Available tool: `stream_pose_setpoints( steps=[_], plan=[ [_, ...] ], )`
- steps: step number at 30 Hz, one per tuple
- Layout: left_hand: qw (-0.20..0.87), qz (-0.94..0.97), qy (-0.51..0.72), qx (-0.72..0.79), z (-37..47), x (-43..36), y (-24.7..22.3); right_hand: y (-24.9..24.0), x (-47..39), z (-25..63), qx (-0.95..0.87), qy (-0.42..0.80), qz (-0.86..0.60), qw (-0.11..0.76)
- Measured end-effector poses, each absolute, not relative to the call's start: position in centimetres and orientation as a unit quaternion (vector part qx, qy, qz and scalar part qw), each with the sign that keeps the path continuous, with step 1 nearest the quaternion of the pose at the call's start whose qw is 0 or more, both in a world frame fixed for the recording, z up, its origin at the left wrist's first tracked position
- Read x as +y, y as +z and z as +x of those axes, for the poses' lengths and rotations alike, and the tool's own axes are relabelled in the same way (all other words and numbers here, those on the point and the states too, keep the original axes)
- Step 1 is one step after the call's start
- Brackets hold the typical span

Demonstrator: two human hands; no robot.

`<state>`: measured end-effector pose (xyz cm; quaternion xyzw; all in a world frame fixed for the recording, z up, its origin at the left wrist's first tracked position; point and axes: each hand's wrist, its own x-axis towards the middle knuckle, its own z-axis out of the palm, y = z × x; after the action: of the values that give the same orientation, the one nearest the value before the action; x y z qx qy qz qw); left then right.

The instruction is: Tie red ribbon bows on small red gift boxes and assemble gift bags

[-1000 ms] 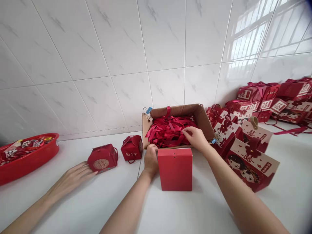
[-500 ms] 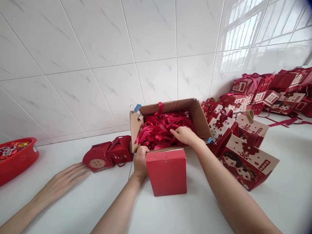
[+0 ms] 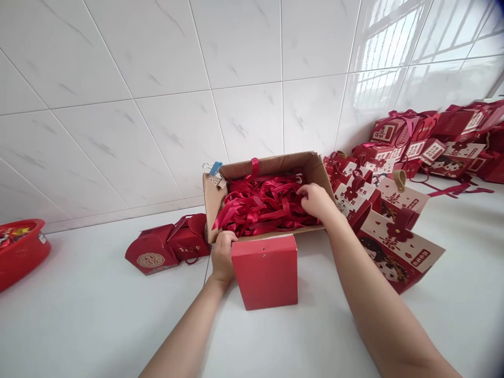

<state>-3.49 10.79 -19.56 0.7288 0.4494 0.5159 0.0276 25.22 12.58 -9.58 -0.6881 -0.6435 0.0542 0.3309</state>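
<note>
A cardboard box (image 3: 214, 202) full of loose dark red satin ribbons (image 3: 263, 202) stands against the tiled wall. My left hand (image 3: 223, 258) is closed over the front rim near its left corner, right beside an upright plain red gift box (image 3: 265, 275) with two small holes near its top. My right hand (image 3: 318, 202) reaches over the right part of the cardboard box, fingers curled together at the ribbons. A ribbon seems pinched there, though the fingertips are partly hidden.
Two red gift boxes (image 3: 151, 254) sit at the left, and farther left is a red basin (image 3: 23, 257) with wrapped items. Printed red and cream gift boxes (image 3: 397, 247) crowd the right, with ribbon-tied boxes (image 3: 397, 128) stacked behind. A blue binder clip (image 3: 216, 168) grips the cardboard box's back-left corner.
My right hand has moved right and slightly back across the ribbons. My left hand stays at the rim. Another person's hand at the left has gone out of view. The camera has shifted slightly.
</note>
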Motion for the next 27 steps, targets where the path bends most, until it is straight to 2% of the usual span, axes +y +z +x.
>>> stream_pose_setpoints(
  steps=[3, 10, 22, 27],
  plan=[
    [0.023, 0.73, 0.518, 0.445, -3.5, 10.8, -19.5, -9.9, 13.2, 23.4, -0.635, 0.032, -0.644, 0.426],
    [0.024, 0.74, 0.513, 0.435, -3.4, 10.7, -19.2, -12.4, 14.6, 22.7, -0.632, 0.105, -0.687, 0.342],
    [0.022, 0.739, 0.512, 0.438, -3.2, 10.4, -19.0, -12.5, 15.0, 23.2, -0.611, 0.115, -0.661, 0.421],
    [0.019, 0.734, 0.509, 0.449, -3.1, 10.2, -18.5, -10.8, 14.3, 24.1, -0.575, 0.12, -0.63, 0.508]
  ],
)
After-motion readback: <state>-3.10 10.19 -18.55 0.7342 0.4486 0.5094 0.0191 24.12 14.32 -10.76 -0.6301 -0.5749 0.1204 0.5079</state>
